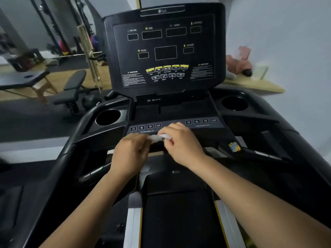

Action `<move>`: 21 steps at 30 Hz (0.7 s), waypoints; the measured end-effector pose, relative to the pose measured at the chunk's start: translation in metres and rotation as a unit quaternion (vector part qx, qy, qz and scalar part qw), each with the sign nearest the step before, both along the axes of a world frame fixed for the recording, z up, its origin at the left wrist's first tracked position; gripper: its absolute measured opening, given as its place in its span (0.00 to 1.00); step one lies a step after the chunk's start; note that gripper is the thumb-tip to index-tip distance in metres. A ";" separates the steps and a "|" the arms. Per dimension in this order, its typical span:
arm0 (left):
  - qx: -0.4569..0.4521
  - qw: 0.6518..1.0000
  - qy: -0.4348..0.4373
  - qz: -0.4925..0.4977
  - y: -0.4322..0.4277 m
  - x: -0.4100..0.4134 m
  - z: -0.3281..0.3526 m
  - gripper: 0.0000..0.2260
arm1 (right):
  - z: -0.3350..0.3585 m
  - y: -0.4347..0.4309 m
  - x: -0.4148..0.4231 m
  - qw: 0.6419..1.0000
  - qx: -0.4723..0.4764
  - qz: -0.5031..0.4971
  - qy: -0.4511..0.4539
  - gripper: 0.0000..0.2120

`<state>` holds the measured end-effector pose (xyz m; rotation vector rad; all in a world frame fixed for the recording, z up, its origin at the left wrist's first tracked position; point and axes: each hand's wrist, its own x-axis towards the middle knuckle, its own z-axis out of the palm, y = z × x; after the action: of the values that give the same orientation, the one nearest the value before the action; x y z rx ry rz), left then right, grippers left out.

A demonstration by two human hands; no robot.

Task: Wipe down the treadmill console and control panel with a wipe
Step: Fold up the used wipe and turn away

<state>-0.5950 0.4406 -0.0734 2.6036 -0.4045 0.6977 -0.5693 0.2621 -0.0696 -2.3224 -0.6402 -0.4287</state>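
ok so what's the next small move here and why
Probably draw the left hand and right hand apart to open the wipe flat. Both pinch it, and it looks bunched small between them, just in front of the numbered button strip. Spread out, it would likely cover more of that strip.

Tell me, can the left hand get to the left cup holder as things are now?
Probably yes. Nothing stands between the left hand and the left cup holder, but its fingers pinch the wipe together with the right hand.
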 end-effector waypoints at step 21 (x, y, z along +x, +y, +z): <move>-0.277 0.659 0.491 -0.498 -0.279 -0.190 -0.003 0.02 | 0.004 -0.172 -0.376 0.727 0.358 -0.582 0.073 0.06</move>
<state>-0.7850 0.1611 -0.0767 1.4178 -0.9073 -0.8293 -0.9456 0.0898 -0.0659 -1.6575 1.0320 -0.8275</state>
